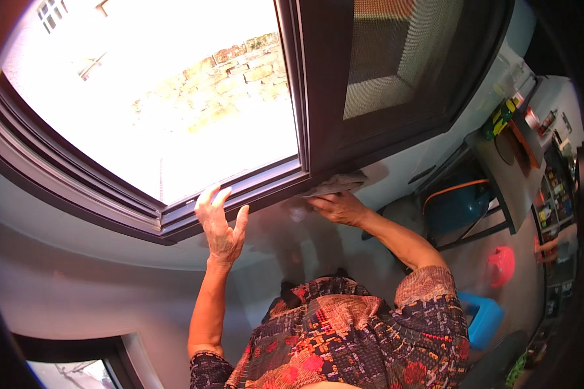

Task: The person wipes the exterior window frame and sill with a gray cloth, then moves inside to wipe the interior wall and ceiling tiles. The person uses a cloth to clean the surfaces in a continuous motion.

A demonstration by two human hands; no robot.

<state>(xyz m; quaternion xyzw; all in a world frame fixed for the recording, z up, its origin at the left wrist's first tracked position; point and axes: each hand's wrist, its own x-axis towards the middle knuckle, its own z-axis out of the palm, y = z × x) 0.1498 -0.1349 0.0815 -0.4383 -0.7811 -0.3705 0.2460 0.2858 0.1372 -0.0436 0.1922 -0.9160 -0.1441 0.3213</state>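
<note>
Left hand (head view): the left hand (pixel 220 223) is empty, its fingers spread and slightly bent, at the lower bar of the dark window frame (pixel 253 194), close to the lower left corner; whether the fingertips touch the bar I cannot tell.
Right hand: the right hand (pixel 341 208) is closed on a grey cloth (pixel 339 184), with the arm reaching out to the right.
Grey cloth: bunched at the lower edge of the window frame, below where the mesh screen (pixel 386 71) panel begins; whether it presses on the frame or only on the pale wall (pixel 266 249) beneath cannot be told.
Window opening: bright, left of the screen, with a stone wall (pixel 240 71) outside.
Room at right: a desk (pixel 516 185), a pink-red stool (pixel 501 266) and a blue bin (pixel 485 322), all well apart from the hands.
Clothing: a dark patterned top (pixel 344 330) with red patches.
</note>
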